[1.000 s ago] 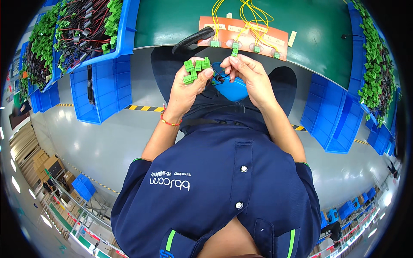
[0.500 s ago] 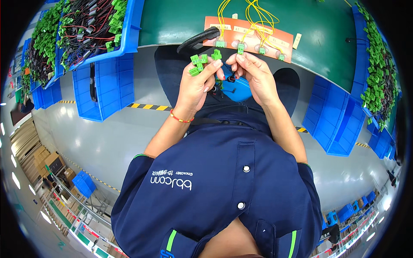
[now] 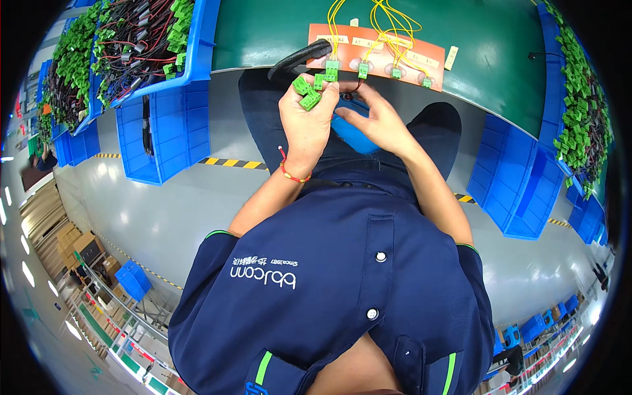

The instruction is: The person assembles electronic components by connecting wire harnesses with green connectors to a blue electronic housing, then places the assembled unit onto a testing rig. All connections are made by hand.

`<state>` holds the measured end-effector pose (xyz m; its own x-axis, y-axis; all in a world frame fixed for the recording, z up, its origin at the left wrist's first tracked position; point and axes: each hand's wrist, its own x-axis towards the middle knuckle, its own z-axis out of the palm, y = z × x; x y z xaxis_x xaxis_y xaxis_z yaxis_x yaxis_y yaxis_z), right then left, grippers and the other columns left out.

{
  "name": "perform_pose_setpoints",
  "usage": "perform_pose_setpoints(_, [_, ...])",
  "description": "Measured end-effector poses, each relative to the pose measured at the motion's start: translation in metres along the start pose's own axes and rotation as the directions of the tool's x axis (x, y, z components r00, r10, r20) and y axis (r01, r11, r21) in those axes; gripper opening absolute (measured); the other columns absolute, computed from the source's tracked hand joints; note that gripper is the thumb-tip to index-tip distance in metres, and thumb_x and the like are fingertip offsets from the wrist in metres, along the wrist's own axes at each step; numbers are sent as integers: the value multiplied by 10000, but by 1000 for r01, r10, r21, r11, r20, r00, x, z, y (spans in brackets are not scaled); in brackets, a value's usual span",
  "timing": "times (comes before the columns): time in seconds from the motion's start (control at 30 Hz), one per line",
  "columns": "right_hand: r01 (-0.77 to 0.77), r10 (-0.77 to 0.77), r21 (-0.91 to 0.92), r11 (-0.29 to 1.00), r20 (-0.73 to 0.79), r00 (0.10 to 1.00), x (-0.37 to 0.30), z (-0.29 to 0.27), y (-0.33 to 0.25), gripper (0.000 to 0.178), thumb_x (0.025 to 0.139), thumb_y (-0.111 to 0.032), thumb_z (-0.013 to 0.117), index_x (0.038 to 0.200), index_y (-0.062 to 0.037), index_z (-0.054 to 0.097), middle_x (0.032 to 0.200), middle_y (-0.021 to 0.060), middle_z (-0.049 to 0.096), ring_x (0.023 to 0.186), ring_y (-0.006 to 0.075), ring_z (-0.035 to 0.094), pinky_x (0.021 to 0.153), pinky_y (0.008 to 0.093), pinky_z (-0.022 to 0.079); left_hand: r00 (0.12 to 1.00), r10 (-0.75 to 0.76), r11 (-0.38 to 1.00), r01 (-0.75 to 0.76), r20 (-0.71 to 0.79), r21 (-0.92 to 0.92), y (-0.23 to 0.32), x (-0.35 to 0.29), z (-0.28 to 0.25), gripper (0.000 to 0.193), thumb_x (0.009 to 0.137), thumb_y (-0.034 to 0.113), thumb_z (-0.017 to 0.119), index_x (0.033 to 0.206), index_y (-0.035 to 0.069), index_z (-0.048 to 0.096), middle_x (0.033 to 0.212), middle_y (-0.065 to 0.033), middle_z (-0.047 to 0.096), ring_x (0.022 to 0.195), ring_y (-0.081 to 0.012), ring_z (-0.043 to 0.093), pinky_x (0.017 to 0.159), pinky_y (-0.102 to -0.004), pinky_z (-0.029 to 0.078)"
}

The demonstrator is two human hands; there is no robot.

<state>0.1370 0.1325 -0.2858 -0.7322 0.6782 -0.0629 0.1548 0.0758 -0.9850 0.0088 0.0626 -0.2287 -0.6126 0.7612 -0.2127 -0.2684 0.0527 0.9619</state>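
Note:
My left hand (image 3: 308,125) is raised in front of the bench and holds several small green connector blocks (image 3: 308,92) between its fingers. My right hand (image 3: 378,120) lies just to its right, fingertips down at a blue tray (image 3: 354,135) on my lap; what its fingers pinch is hidden. Right above the hands an orange fixture board (image 3: 375,49) sits on the green bench (image 3: 487,59), with yellow wires (image 3: 388,26) running into green connectors (image 3: 363,70) along its lower edge.
A blue bin (image 3: 141,46) of black and red wired green connectors stands at the upper left, above stacked blue bins (image 3: 164,135). More blue bins (image 3: 517,191) and green connectors (image 3: 582,112) line the right. A black curved handle (image 3: 299,58) lies at the bench edge.
Both hands have moved slightly up toward the orange board. My right hand has dropped from the green blocks down to the blue tray.

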Motion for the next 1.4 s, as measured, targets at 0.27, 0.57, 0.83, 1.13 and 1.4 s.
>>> perform_pose_setpoints(0.27, [-79, 80, -9, 997, 67, 995, -12, -13, 18, 306, 862, -143, 702, 1115, -14, 587, 856, 57, 639, 769, 148, 577, 738, 295, 487, 975, 222, 958, -219, 5, 183, -9, 0, 2, 125, 868, -10, 669, 822, 17, 557, 688, 46, 567, 651, -1, 485, 535, -199, 397])
perform_pose_setpoints(0.57, [-312, 311, -16, 950, 136, 941, -63, -67, 12, 195, 888, -88, 671, 1052, -1, 610, 826, 46, 631, 777, 110, 573, 730, 282, 478, 936, 348, 861, -338, 46, 379, -11, 3, -2, 115, 832, -11, 689, 831, -5, 574, 650, 46, 563, 623, 2, 466, 515, -203, 390])
perform_pose_setpoints(0.83, [-313, 325, -124, 942, 87, 942, -87, -104, -13, 190, 886, -25, 647, 1070, -2, 602, 804, 77, 643, 748, 136, 618, 714, 285, 506, 997, 46, 995, -51, 58, 91, -1, 3, -3, 98, 906, 120, 715, 898, 43, 656, 700, 22, 593, 514, 7, 399, 465, -182, 266])
perform_pose_setpoints(1.13, [-47, 64, 440, 897, -23, 998, -80, -111, -45, 142, 924, -40, 639, 1048, 26, 615, 886, 60, 640, 778, 115, 627, 749, 266, 522, 991, -103, 986, 113, 87, -121, 1, 10, -15, 100, 890, 105, 725, 948, 26, 706, 751, 0, 643, 480, 15, 332, 433, -200, 201])
perform_pose_setpoints(1.4, [-35, 107, 560, 827, -96, 990, -59, -65, -43, 210, 957, -97, 616, 1105, 44, 667, 1038, 86, 685, 760, 103, 576, 741, 267, 508, 985, 156, 988, -156, -69, 7, 12, -12, -16, 190, 951, 101, 647, 1103, -4, 687, 734, 74, 512, 528, 16, 323, 457, -206, 215])
